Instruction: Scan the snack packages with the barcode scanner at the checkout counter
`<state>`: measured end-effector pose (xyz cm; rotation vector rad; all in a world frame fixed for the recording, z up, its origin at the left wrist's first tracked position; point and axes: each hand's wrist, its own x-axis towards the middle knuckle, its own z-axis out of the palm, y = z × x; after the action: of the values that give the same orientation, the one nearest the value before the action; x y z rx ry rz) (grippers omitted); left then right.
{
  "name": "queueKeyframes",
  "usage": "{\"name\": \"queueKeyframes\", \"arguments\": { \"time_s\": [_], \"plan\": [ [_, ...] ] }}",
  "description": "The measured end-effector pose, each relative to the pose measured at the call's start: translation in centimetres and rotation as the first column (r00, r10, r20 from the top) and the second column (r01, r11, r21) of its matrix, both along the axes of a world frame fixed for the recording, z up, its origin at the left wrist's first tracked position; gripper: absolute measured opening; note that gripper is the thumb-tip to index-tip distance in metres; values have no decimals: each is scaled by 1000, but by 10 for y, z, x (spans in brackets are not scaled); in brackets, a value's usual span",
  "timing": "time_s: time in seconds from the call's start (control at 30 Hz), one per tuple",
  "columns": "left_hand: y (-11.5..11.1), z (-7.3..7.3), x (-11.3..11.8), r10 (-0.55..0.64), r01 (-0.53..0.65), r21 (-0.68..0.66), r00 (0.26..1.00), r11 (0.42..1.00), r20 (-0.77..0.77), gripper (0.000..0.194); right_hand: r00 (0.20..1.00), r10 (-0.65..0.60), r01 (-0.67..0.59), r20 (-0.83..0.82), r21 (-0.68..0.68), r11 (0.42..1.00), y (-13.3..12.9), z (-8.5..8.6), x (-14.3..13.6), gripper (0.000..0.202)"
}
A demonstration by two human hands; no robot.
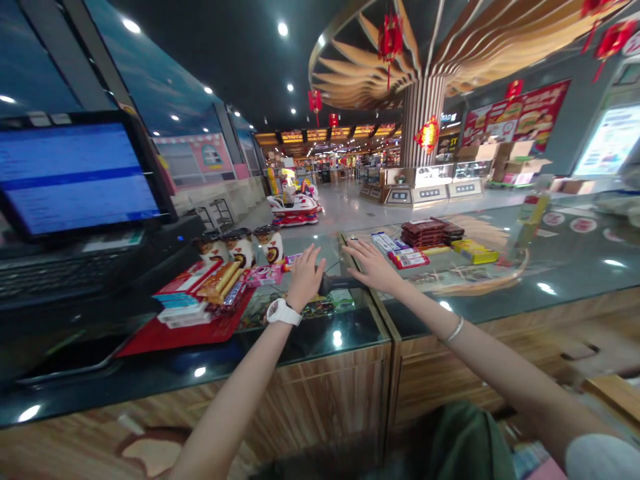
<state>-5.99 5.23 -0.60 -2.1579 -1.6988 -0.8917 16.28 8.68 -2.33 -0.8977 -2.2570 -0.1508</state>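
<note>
My left hand [306, 275] is held over the glass counter [363, 323], fingers stretched out, with nothing in it. Close to its left lie a pink snack packet [264, 275] and a small purple one partly behind the fingers. My right hand [373, 265], also open and empty, reaches over the seam between two counter sections. To its right are blue-and-white packets [384, 241], a red packet [410, 259] and a stack of dark red packets [424, 232]. Between my hands shows a dark object [343, 284], its kind unclear. Whether my palms touch the glass, I cannot tell.
Left stand a monitor [75, 173], a keyboard [55, 270] and several lidded cups [240, 248]. Stacked boxes [185, 287] and golden packets [220, 283] lie on a red sheet [190, 339]. A yellow packet [475, 251] lies farther right. Wooden drawers [450, 373] front the counter.
</note>
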Motion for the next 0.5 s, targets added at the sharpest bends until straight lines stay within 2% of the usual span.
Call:
{"name": "queueKeyframes", "arguments": {
  "time_s": [0.1, 0.23, 0.3, 0.4, 0.5],
  "plan": [
    [12, -3, -32, 62, -63, 42, 998, 997, 12, 42, 998, 67, -67, -9, -13, 998, 11, 2, -28, 56],
    [27, -4, -59, 140, -136, 52, 986, 989, -88, 43, 992, 118, -119, -44, -25, 993, 39, 3, -59, 55],
    [35, -4, -65, 147, -143, 32, 979, 989, -140, 46, 989, 132, -134, -64, -32, 990, 58, 3, -72, 55],
    [48, -9, -68, 83, -88, -18, 979, 996, -187, 49, 983, 166, -173, -82, -86, 981, 89, -2, -88, 61],
    [59, -20, -68, 63, -81, -76, 975, 994, -214, 49, 965, 256, -261, -55, -135, 956, 117, -15, -102, 79]
  ]
}}
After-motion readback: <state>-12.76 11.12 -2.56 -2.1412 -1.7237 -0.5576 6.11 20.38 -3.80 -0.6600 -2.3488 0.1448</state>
